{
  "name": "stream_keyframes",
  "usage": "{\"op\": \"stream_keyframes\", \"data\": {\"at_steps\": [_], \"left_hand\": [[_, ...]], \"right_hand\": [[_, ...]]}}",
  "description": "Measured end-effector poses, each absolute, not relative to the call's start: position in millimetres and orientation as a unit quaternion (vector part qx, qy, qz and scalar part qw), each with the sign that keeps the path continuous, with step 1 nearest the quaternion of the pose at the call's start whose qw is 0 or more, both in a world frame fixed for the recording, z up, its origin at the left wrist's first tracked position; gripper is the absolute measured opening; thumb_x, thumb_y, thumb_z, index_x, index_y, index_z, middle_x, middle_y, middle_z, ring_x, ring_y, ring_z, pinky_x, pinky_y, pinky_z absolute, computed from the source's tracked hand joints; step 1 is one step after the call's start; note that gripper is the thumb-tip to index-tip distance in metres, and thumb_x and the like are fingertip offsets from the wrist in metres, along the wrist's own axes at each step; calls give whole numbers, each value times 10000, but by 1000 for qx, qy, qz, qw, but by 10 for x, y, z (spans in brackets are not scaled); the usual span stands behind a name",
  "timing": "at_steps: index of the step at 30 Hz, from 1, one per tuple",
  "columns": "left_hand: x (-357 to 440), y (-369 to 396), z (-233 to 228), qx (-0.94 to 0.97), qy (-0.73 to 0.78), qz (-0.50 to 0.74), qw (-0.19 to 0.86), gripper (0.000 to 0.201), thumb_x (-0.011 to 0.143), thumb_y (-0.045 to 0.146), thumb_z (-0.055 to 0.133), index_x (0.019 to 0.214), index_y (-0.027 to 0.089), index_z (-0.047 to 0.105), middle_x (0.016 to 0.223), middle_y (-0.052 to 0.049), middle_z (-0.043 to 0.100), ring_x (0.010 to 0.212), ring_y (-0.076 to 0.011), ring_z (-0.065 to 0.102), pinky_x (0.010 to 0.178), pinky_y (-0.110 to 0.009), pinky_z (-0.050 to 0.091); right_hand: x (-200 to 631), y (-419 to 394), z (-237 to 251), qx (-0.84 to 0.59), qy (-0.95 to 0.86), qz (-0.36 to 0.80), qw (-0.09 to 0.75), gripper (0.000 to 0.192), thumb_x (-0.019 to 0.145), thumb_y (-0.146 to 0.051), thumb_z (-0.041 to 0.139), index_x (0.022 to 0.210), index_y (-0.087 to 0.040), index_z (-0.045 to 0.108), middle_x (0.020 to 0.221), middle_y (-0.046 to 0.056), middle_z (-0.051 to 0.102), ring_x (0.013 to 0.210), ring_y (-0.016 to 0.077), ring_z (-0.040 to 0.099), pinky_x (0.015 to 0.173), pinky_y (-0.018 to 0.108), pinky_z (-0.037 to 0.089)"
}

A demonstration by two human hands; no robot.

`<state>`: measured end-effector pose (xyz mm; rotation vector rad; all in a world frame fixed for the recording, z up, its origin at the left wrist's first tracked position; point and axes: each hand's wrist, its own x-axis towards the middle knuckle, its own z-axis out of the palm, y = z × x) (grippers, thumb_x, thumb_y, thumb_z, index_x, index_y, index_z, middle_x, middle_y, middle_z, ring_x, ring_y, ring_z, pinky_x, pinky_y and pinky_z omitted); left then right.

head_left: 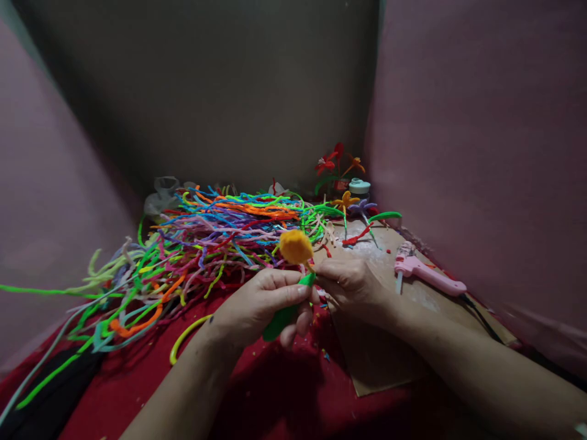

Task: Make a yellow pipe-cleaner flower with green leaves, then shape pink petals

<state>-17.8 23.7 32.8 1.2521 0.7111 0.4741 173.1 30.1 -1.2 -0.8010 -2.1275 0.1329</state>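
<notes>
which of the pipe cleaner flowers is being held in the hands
The yellow-orange flower on the green stem, gripped by the left hand and right hand. The other flowers rest untouched by the back wall.

My 2 bare hands and forearms: the left hand [257,305] and the right hand [355,287] wear no gloves, rings or bracelets that can be seen. No sleeve covers either forearm back from the fingers as far as the picture's lower edge. My fingernails are short and unpainted. Behind the fingers of the left hand, at the wrist, sits 1 small dark mark, too small to tell what it is.
</notes>
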Motion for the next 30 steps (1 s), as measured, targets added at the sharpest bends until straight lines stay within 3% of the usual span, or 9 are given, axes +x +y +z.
{"op": "stream_keyframes", "data": {"at_steps": [11, 20, 30], "left_hand": [[-204, 286, 286, 573, 289, 196, 742, 221, 829, 305, 538, 846, 107, 635, 632, -100, 685, 432, -123, 607, 412, -162, 404], [-283, 305, 290, 580, 270, 200, 742, 192, 788, 263, 585, 847, 90, 645, 660, -106, 692, 488, -165, 643, 471, -215, 467], [-351, 396, 263, 622, 270, 260, 688, 182, 747, 224, 617, 815, 88, 718, 761, -109, 710, 600, -166, 644, 625, -279, 512]], "right_hand": [[1690, 268, 7, -343, -805, 177, 450, 239, 850, -153, 475, 630, -156, 569, 523, -36, 445, 488, 69, 375, 470, 202, 313], [1691, 303, 14, -374, -776, 198, 468, 225, 845, -178, 490, 648, -139, 591, 552, -21, 461, 520, 78, 410, 497, 204, 325], [1674, 311, -21, -421, -665, 408, 462, 303, 851, -370, 495, 658, -150, 575, 506, -24, 491, 401, 68, 424, 363, 191, 299]]}}
